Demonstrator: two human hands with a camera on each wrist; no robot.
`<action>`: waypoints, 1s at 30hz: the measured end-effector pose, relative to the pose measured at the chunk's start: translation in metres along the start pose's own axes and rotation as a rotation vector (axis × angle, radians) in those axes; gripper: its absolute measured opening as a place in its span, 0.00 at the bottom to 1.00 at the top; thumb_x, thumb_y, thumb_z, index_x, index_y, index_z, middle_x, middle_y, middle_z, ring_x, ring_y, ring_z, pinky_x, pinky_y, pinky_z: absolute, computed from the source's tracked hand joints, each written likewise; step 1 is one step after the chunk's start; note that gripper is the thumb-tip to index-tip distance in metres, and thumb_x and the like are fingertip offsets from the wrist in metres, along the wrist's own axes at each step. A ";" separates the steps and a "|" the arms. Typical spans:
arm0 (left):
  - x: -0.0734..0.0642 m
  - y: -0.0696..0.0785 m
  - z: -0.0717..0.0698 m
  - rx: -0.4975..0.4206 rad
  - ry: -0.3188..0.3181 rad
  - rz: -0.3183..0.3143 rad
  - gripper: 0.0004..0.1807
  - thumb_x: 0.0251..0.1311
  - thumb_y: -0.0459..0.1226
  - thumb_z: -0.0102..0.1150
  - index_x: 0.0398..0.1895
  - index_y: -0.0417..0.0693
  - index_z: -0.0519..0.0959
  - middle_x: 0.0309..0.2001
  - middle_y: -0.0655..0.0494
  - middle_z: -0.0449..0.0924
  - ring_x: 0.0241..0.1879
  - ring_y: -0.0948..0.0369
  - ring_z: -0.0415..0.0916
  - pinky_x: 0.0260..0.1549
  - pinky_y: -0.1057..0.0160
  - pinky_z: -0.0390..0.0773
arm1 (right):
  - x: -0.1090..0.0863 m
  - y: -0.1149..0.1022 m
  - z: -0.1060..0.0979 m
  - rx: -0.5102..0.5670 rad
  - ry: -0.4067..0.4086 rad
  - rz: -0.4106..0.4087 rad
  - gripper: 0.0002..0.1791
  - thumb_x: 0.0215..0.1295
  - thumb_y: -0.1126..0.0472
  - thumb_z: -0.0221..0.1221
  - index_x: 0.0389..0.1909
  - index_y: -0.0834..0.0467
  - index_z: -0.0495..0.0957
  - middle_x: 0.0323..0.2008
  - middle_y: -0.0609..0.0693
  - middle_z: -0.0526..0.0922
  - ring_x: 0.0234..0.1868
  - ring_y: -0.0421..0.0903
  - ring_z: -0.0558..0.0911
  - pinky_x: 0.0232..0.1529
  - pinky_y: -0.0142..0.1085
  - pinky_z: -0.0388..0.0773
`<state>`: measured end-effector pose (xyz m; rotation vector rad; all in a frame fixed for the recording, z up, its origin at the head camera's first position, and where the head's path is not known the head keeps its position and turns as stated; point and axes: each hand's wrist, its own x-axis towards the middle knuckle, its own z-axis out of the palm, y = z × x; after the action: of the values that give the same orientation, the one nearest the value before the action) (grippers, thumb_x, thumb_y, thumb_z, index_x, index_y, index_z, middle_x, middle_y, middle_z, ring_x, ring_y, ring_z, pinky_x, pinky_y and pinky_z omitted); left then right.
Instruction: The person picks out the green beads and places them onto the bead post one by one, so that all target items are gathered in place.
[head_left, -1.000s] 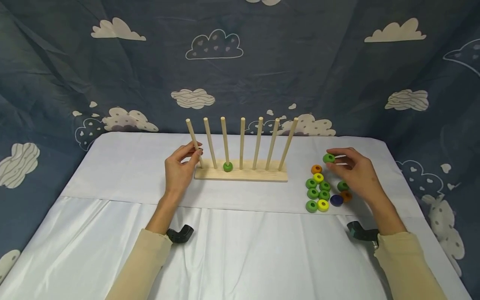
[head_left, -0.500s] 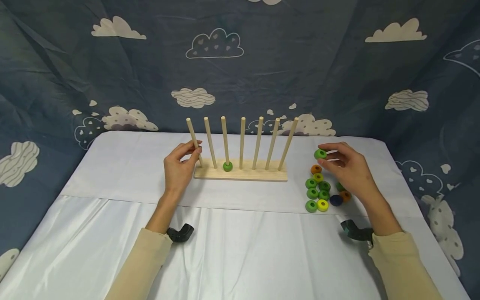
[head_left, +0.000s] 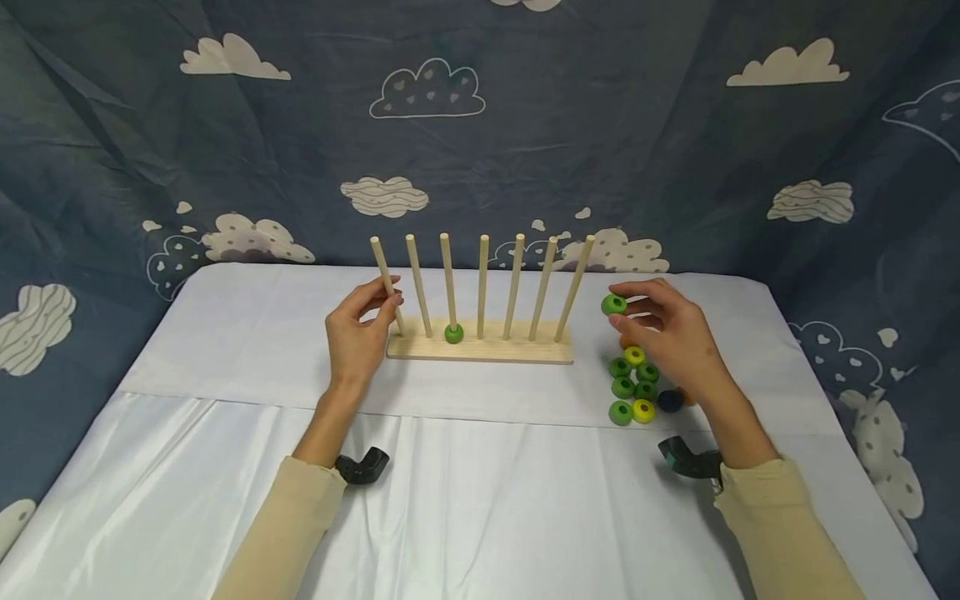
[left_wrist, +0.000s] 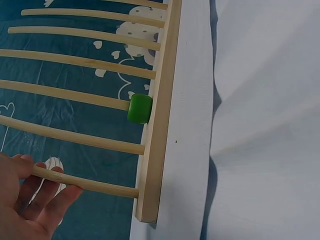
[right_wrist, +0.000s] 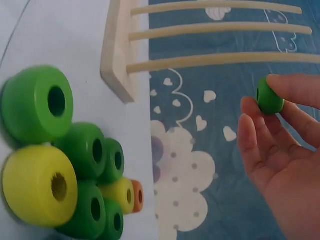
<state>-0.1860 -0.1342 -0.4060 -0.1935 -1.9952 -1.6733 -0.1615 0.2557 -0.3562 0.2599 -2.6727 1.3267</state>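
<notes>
Several upright pegs rise from a wooden peg stand (head_left: 480, 350). My left hand (head_left: 358, 340) pinches the leftmost peg (left_wrist: 100, 186) between thumb and fingers, partway up. One green bead (head_left: 453, 334) sits at the foot of the third peg from the left. To the right of the stand, my right hand (head_left: 670, 333) holds another green bead (right_wrist: 270, 96) between thumb and fingertips, raised above the loose beads. Its hole shows in the head view.
Loose beads lie grouped at the right: green ones (head_left: 620, 412), yellow ones (head_left: 642, 411), an orange one (head_left: 628, 342) partly covered by the right hand, and a dark blue one (head_left: 670, 401). A white cloth (head_left: 480, 500) covers the table; a cloud-print curtain (head_left: 600, 125) hangs behind.
My right hand has moved left and slightly up, carrying the green bead from the right side of the pile toward the stand. My left hand stays on the leftmost peg.
</notes>
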 end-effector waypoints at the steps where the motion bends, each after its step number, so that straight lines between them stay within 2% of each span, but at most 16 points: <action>1: 0.000 0.000 0.000 -0.001 -0.002 0.002 0.14 0.65 0.30 0.68 0.54 0.42 0.87 0.44 0.41 0.88 0.41 0.72 0.85 0.40 0.59 0.93 | 0.000 0.000 0.001 0.007 -0.001 -0.006 0.23 0.71 0.64 0.66 0.65 0.55 0.77 0.61 0.51 0.77 0.51 0.33 0.79 0.50 0.10 0.76; 6: -0.001 -0.001 0.000 0.020 -0.002 0.025 0.14 0.65 0.30 0.68 0.53 0.42 0.87 0.43 0.41 0.88 0.41 0.73 0.85 0.40 0.53 0.93 | 0.001 -0.002 0.008 0.016 -0.012 -0.037 0.23 0.70 0.65 0.66 0.65 0.56 0.78 0.61 0.53 0.78 0.51 0.34 0.80 0.48 0.11 0.79; 11: 0.000 -0.002 0.000 0.030 -0.003 0.033 0.13 0.66 0.30 0.68 0.53 0.42 0.88 0.41 0.41 0.87 0.41 0.71 0.85 0.40 0.53 0.93 | 0.002 -0.009 0.015 0.039 -0.011 -0.074 0.23 0.69 0.66 0.68 0.64 0.57 0.79 0.59 0.54 0.79 0.51 0.37 0.81 0.51 0.12 0.79; 20: -0.002 -0.002 -0.001 0.020 -0.004 -0.006 0.13 0.66 0.30 0.68 0.53 0.42 0.88 0.41 0.41 0.87 0.41 0.70 0.85 0.41 0.54 0.92 | 0.001 -0.019 0.029 0.087 -0.019 -0.137 0.22 0.68 0.68 0.67 0.62 0.59 0.79 0.57 0.56 0.80 0.51 0.39 0.83 0.50 0.15 0.82; 25: -0.002 -0.003 -0.002 0.018 -0.004 0.001 0.13 0.66 0.32 0.69 0.53 0.42 0.88 0.41 0.40 0.86 0.41 0.71 0.84 0.42 0.57 0.92 | 0.003 -0.023 0.035 0.131 -0.025 -0.182 0.22 0.68 0.70 0.66 0.62 0.61 0.79 0.57 0.57 0.80 0.49 0.35 0.83 0.49 0.15 0.82; 30: -0.001 -0.003 -0.001 0.013 0.001 0.000 0.13 0.66 0.31 0.69 0.53 0.42 0.88 0.40 0.40 0.86 0.40 0.70 0.84 0.42 0.57 0.92 | 0.002 -0.025 0.040 0.138 -0.027 -0.193 0.22 0.68 0.69 0.66 0.62 0.60 0.79 0.58 0.57 0.80 0.49 0.31 0.82 0.49 0.15 0.82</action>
<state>-0.1856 -0.1352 -0.4089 -0.1880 -2.0049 -1.6601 -0.1601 0.2084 -0.3602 0.5406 -2.5049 1.4561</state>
